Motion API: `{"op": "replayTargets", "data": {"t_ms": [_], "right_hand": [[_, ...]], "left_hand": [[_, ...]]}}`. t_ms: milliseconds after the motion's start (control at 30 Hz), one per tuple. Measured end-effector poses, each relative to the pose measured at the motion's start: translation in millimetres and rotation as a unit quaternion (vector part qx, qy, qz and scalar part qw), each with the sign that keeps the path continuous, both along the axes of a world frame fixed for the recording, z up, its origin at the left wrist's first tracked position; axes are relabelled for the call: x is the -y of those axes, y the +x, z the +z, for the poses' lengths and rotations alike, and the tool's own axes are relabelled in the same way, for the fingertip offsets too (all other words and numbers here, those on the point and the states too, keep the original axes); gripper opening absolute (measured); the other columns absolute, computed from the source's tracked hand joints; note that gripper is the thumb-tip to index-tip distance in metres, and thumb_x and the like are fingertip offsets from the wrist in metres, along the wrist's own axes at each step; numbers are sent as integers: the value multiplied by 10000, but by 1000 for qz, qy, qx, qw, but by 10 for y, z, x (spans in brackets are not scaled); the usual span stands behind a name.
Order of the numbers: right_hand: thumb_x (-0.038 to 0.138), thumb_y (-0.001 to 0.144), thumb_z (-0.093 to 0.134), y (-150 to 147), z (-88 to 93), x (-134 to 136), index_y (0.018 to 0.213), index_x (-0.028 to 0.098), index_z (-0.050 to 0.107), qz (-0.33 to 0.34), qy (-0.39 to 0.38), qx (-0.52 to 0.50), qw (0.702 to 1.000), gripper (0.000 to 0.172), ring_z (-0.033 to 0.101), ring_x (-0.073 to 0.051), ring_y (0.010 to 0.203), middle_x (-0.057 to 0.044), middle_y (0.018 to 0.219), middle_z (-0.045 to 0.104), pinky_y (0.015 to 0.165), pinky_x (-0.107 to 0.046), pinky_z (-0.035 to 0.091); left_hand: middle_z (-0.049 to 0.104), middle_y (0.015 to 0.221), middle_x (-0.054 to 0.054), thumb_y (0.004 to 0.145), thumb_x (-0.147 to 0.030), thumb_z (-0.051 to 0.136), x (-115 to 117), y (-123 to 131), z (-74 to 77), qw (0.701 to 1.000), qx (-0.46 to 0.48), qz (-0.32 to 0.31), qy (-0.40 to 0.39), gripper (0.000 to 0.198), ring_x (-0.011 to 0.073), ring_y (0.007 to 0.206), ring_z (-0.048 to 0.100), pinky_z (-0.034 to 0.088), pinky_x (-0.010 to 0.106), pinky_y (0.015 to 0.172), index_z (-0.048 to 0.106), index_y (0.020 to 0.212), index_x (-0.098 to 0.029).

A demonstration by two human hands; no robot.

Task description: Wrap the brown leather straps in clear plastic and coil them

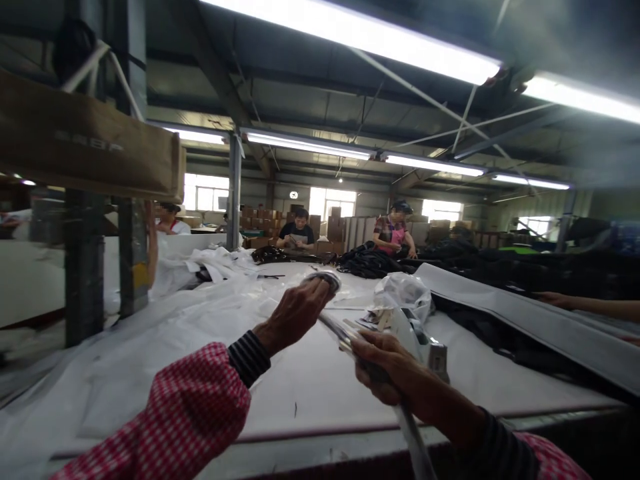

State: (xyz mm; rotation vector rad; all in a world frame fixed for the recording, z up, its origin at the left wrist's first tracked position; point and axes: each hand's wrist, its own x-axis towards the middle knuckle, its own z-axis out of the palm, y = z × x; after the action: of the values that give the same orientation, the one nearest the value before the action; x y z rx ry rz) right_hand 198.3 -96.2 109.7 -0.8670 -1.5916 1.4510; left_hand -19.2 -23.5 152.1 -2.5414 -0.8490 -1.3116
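"Left hand [295, 310], quick. What did it have?"

"Fingers pinched onto a round, shiny-edged thing [332, 280], held up over the white counter [320, 407]. Too blurred to name."

"Right hand [387, 367]?"

"Fingers wrapped round a grey strip [416, 441], thumb on top. That hand was the nearer one; it had the strip's middle."

"Which way did the strip lie?"

"Long axis on a slant. Far end pointed forward and left, ending just below the left hand's fingers; what looked like its tail dropped past the right hand, over the counter's near edge."

"Joined to the round thing?"

"Couldn't tell. The left hand blocked that bit."

"Anything close by?"

"Device with a square metal end [439, 361] just beyond the right wrist, crumpled clear plastic [404, 293] farther on. Dark fabric [480, 325] ran off to the right."

"Other people?"

"Co-worker in a dark top [297, 233] and co-worker in a pink apron [395, 233], both at the far side, well apart from these hands. Another person's hand [554, 300] showed at right. Next."
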Motion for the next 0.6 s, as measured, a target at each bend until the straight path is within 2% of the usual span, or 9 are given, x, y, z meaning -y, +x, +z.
{"op": "replayTargets", "data": {"t_ms": [100, 167, 300, 433, 500, 600], "right_hand": [[451, 793, 826, 281, 194, 64, 1143, 157, 604, -31, 25, 76, 996, 508, 273, -33, 383, 63, 565, 563, 362, -171, 136], [396, 749, 853, 421, 310, 65, 1117, 150, 639, -46, 45, 121, 991, 492, 289, -44, 415, 60, 568, 566, 385, -183, 147], [404, 772, 814, 532, 419, -14, 914, 136, 712, -50, 118, 164, 978, 320, 342, -62, 477, 24, 622, 590, 437, -204, 189], [431, 853, 732, 577, 349, -159, 827, 146, 743, -37, 216, 218, 951, 286, 425, -96, 527, 8, 666, 592, 482, -225, 295], [414, 903, 680, 589, 234, -211, 831, 152, 741, -41, 250, 251, 934, 278, 500, -122, 575, 0, 681, 601, 543, -244, 375], [351, 955, 621, 515, -38, -201, 814, 170, 699, -60, 264, 282, 920, 242, 570, -153, 668, -8, 701, 616, 648, -269, 430]], "left_hand": [[605, 856, 52, 1045, -309, 428, 122, -121, -236, 994, -101, -21, -48, 246, 201, 743, 538, 338, 296, 699, 568, 878, -196], [591, 854, 30, 1055, -384, 412, 249, -150, -336, 984, -147, -26, -101, 273, 186, 710, 523, 321, 296, 675, 522, 882, -204], [581, 817, 1, 995, -475, 537, 493, -113, -412, 965, -171, -29, -198, 298, 174, 674, 515, 291, 288, 638, 490, 857, -215], [571, 717, -9, 1025, -439, 460, 623, -63, -436, 941, -145, -84, -295, 330, 156, 616, 491, 292, 277, 621, 532, 800, -208], [551, 658, -14, 1027, -483, 432, 646, -47, -457, 904, -79, -146, -395, 409, 140, 586, 482, 316, 254, 600, 554, 762, -196], [543, 605, -10, 982, -525, 516, 642, -5, -501, 799, 68, -223, -554, 448, 112, 521, 448, 306, 228, 523, 617, 749, -156]]}}
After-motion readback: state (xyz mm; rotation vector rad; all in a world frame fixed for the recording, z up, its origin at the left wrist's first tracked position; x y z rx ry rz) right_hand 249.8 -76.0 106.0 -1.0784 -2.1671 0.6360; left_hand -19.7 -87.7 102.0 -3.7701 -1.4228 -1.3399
